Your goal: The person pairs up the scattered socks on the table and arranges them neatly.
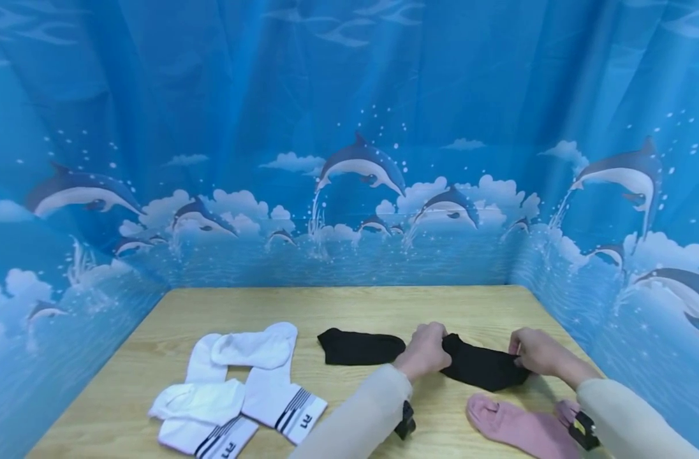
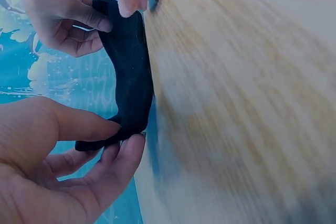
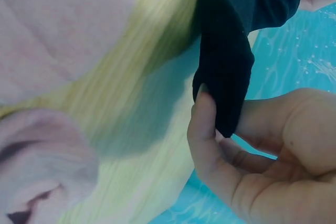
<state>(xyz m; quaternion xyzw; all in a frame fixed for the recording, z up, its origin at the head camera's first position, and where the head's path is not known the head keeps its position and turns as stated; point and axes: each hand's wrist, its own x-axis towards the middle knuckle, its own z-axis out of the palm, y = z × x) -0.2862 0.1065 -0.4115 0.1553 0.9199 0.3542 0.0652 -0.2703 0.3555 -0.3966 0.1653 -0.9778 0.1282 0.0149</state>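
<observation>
A black ankle sock (image 1: pixel 483 363) is stretched between both hands on the right of the table in the head view. My left hand (image 1: pixel 426 349) pinches its left end between thumb and fingers; the left wrist view shows that grip on the sock (image 2: pixel 131 72) up close. At the other end, my right hand (image 1: pixel 541 352) pinches the fabric, and in the right wrist view the sock (image 3: pixel 223 66) hangs over those fingertips. Another black sock (image 1: pixel 361 348) lies flat just left of my left hand. Pink socks (image 1: pixel 516 424) lie below the right hand, partly hidden by the sleeve.
Several white socks lie on the left of the wooden table (image 1: pixel 212 306): plain ones (image 1: pixel 252 349) overlap ones with striped cuffs (image 1: pixel 294 411). A blue dolphin-print curtain (image 1: pixel 349 95) encloses the table's back and sides.
</observation>
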